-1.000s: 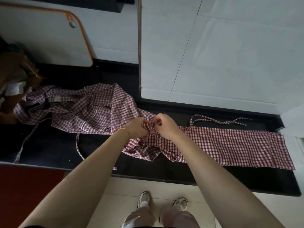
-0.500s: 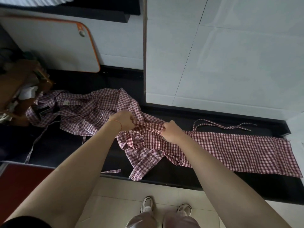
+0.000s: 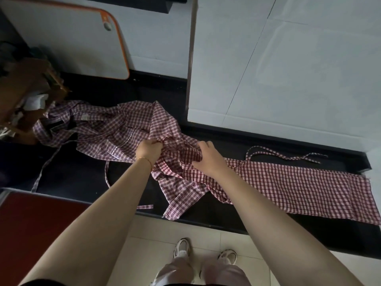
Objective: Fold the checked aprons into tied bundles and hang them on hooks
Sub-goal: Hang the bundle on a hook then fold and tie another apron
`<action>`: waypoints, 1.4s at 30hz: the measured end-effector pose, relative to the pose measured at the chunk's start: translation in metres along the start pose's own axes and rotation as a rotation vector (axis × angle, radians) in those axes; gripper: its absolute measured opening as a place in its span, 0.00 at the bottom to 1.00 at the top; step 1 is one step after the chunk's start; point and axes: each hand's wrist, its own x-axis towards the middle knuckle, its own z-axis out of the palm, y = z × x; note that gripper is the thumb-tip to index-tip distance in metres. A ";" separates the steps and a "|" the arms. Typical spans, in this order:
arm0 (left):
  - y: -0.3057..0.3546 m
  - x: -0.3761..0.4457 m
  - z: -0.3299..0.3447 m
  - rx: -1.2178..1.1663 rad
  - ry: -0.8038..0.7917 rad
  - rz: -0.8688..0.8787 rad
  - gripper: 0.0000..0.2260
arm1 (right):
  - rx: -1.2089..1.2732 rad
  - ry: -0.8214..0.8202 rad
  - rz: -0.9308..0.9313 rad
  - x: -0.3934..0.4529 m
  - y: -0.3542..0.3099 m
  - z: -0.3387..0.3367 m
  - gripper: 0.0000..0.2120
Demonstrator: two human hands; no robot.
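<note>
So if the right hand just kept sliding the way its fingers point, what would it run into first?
The right hand grips bunched red-and-white checked apron cloth, fingers aimed up-left. Straight on it would probably meet more of that bunched cloth, then the left hand. Depth is hard to judge here.

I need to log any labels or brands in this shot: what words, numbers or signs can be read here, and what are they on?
None can be read.
Small pale tag sewn on the crumpled checked apron: too small and blurred to read.
Orange corner of the white board leaning on the wall: a small mark, too blurred to read.
The apron that both hands grip, and the white shoes: no text shows.
</note>
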 end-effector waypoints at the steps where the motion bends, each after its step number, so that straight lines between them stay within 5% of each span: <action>1: -0.001 0.002 0.001 0.006 -0.021 0.001 0.10 | 0.006 -0.025 -0.024 0.000 -0.002 0.002 0.34; 6: -0.006 0.004 -0.006 -0.298 -0.042 -0.091 0.12 | 0.083 -0.111 -0.037 0.004 -0.017 0.012 0.52; 11: -0.009 0.014 -0.011 -0.297 0.132 0.018 0.18 | -0.052 0.082 -0.066 0.008 -0.013 0.014 0.24; 15: -0.011 0.014 -0.010 -0.235 0.143 -0.035 0.04 | -0.087 0.057 -0.084 0.009 -0.010 0.013 0.23; 18: -0.014 0.012 -0.006 -0.082 0.180 0.022 0.14 | -0.109 0.108 -0.116 0.012 -0.007 0.013 0.17; 20: -0.012 0.008 -0.004 0.168 0.231 0.296 0.18 | -0.141 0.180 -0.147 0.014 -0.006 0.012 0.15; 22: -0.005 0.001 -0.001 0.458 0.098 0.674 0.25 | -0.178 0.212 -0.173 0.016 -0.009 0.011 0.18; 24: 0.007 -0.009 0.011 0.765 -0.140 0.816 0.31 | -0.189 0.202 -0.188 0.016 -0.015 0.010 0.20; 26: 0.012 -0.012 0.025 1.009 -0.216 0.798 0.27 | -0.148 0.157 -0.185 0.014 -0.020 0.008 0.20; 29: 0.012 -0.011 0.030 1.130 -0.122 0.794 0.07 | -0.121 0.036 -0.169 0.010 -0.016 0.003 0.20; 34: 0.008 -0.010 0.021 1.396 -0.130 0.754 0.07 | -0.015 -0.272 -0.003 0.003 0.003 -0.001 0.32; 38: -0.004 -0.005 0.022 1.408 -0.124 0.637 0.07 | -0.201 -0.093 -0.051 0.003 0.019 0.011 0.15; 42: -0.012 -0.011 0.030 1.232 -0.026 0.652 0.14 | -0.301 0.183 -0.028 -0.002 0.021 0.024 0.12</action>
